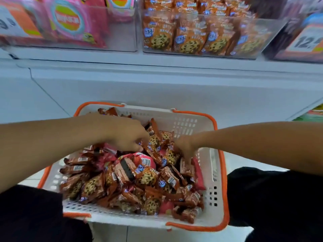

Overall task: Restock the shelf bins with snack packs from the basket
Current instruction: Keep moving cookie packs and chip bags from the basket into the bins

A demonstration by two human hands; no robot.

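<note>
Head view, field log.

Op: Both hands down in the basket on the floor below the shelf. Left hand curls over the pile, fingertips pinching a cookie pack. Right hand digs fingers-down among packs; what it holds, I cannot tell.

Obs: Advice for the pick?

Op: Sort by print. I'd gather only chocolate-chip packs, stack them flat, lift clear of the rim, then slot them upright into the clear cookie bin above. Both forearms reach forward, wrists bent down.
</note>
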